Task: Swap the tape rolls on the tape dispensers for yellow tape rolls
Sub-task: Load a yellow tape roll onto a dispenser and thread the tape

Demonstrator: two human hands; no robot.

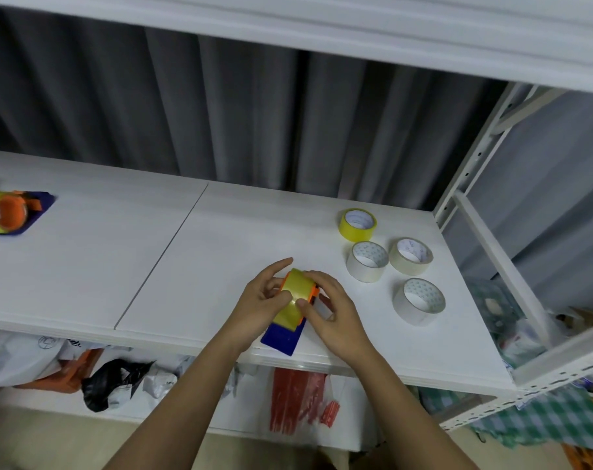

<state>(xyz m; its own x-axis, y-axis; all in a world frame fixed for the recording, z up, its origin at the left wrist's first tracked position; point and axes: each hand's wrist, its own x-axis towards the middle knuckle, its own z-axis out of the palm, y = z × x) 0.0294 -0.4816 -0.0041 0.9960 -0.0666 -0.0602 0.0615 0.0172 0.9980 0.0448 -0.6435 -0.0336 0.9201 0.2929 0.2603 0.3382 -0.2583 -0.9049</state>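
A blue and orange tape dispenser (283,339) lies near the front edge of the white shelf board (193,266). A yellow tape roll (297,290) sits on its orange hub. My left hand (264,300) grips the roll and hub from the left. My right hand (332,313) holds the roll from the right, thumb pressing the yellow tape end down. A second dispenser (13,213) with a yellow roll lies at the far left. A spare yellow roll (357,224) stands at the back right.
Three pale clear or beige tape rolls (367,261) (410,256) (419,301) stand right of my hands. A white metal rack post (471,164) bounds the shelf on the right. Bags (112,381) and red packets (298,398) lie on the lower shelf.
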